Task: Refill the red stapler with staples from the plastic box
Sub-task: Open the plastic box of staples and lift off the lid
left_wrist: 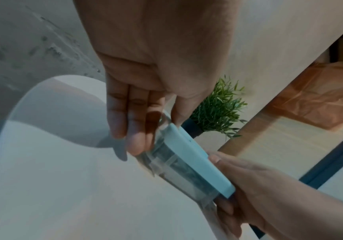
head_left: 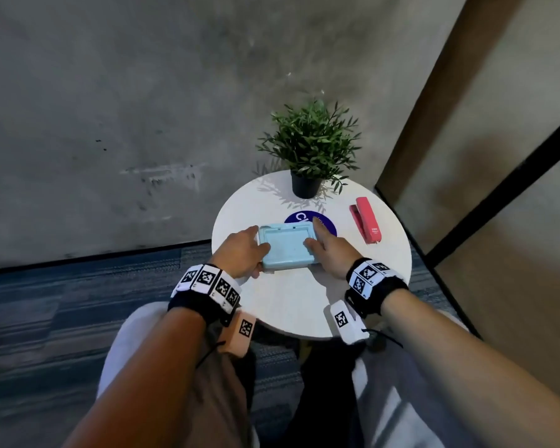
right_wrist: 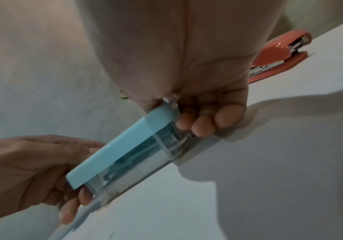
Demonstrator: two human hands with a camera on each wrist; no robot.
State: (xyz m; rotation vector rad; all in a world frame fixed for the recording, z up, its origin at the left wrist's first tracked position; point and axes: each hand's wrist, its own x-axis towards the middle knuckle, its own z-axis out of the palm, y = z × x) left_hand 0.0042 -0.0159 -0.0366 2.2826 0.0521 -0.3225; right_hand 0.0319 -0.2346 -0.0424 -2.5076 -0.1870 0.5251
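Note:
A clear plastic box with a light blue lid [head_left: 286,248] [left_wrist: 189,160] [right_wrist: 129,154] lies on the round white table [head_left: 298,305], lid shut. My left hand [head_left: 244,252] [left_wrist: 144,129] grips its left end, thumb on the lid, fingers along the clear side. At the box's right end my right hand [head_left: 325,245] [right_wrist: 195,120] holds it, thumb on top and fingers curled against the clear wall. The red stapler [head_left: 366,219] [right_wrist: 279,55] lies closed to the right of the box, touched by neither hand.
A potted green plant [head_left: 309,147] [left_wrist: 217,112] stands at the table's far edge. A blue round sticker [head_left: 296,217] shows behind the box. A grey wall rises beyond the table; a dark-framed partition stands to the right. Carpet lies on the left.

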